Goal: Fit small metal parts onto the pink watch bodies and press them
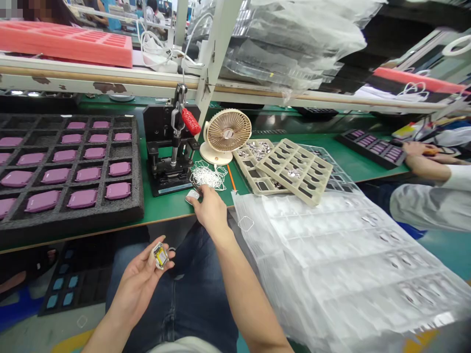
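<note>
Above my lap, my left hand (138,277) grips a small square watch-like case (161,256) whose inside, with a yellow part, faces up. My right hand (212,210) is at the bench edge, its fingertips pinching a pale, rounded-square cover (192,196). Just beyond those fingers lies a heap of thin white gasket rings (209,175) on the green bench. A black toggle press (172,169) with a red handle (191,121) stands behind and left of my right hand.
Left, a black foam tray (139,196) holds several purple cases (87,174). A beige fan (228,131) stands behind the rings. Two beige parts trays (312,189) overlap to the right, beside clear plastic trays (331,245). A co-worker's arm (427,169) is far right. A metal shelf hangs overhead.
</note>
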{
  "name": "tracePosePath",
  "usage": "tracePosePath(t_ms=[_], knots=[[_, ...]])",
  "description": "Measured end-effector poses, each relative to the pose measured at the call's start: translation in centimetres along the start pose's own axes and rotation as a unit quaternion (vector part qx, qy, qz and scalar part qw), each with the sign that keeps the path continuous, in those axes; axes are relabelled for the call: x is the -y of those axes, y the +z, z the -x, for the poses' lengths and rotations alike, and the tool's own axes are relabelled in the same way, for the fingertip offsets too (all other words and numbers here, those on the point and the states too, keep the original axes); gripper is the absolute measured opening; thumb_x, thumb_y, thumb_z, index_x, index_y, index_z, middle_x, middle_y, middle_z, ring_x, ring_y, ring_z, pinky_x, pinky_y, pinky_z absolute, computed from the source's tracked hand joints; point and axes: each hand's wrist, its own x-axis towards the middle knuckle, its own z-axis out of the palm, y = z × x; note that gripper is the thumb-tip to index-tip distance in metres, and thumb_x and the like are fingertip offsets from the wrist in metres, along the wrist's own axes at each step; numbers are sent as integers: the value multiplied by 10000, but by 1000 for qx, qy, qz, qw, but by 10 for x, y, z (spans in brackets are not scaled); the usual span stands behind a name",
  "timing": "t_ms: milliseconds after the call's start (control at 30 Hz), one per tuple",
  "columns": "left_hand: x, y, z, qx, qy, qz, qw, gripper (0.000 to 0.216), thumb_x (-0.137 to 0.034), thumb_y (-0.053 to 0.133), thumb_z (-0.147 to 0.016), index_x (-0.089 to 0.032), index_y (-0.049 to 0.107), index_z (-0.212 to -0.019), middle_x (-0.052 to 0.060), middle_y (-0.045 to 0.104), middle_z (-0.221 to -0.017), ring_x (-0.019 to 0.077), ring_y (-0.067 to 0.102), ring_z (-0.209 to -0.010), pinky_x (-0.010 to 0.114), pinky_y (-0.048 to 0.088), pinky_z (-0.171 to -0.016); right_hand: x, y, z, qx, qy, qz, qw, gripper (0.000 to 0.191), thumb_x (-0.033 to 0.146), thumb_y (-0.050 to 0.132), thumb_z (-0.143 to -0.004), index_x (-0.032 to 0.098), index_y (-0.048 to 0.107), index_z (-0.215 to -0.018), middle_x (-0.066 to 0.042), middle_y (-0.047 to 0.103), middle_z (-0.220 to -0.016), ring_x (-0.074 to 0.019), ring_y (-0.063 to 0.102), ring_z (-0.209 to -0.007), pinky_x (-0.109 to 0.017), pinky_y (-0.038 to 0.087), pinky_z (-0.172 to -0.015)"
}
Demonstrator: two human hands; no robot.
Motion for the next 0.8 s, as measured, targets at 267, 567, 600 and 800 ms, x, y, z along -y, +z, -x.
tracePosePath(t_ms=[267,567,600,800], knots=[[-11,25,-8,100,-36,-143,984,504,-426,831,-880,-185,765,-1317,192,743,-1306,319,741,-1059,409,589,-942,-14,-16,88,58,-59,-301,950,168,293,704,-975,255,779,-1121,-18,820,-1026,-193,771,-897,-284,573,-824],[24,35,3,60,-160,-124,978,490,-434,885,-791,-199,814,-1216,148,790,-1209,342,745,-1051,389,633,-901,-52,-15,152,29,-8,-438,898,292,416,678,-999,210,769,-1185,-55,760,-1028,-134,671,-760,-236,514,-661],[24,34,3,67,-179,-111,975,470,-419,872,-809,-185,814,-1213,158,803,-1143,332,749,-1022,388,629,-897,-56,-13,157,33,2,-489,872,298,450,710,-975,198,757,-1127,-64,755,-1081,-123,656,-753,-224,500,-640],[29,32,6,197,-205,-47,958,467,-342,813,-892,-120,760,-1300,203,799,-1032,272,748,-876,385,597,-848,-68,10,172,120,98,-686,711,379,461,889,-828,187,720,-1028,-96,779,-1172,-116,673,-758,-214,520,-648]])
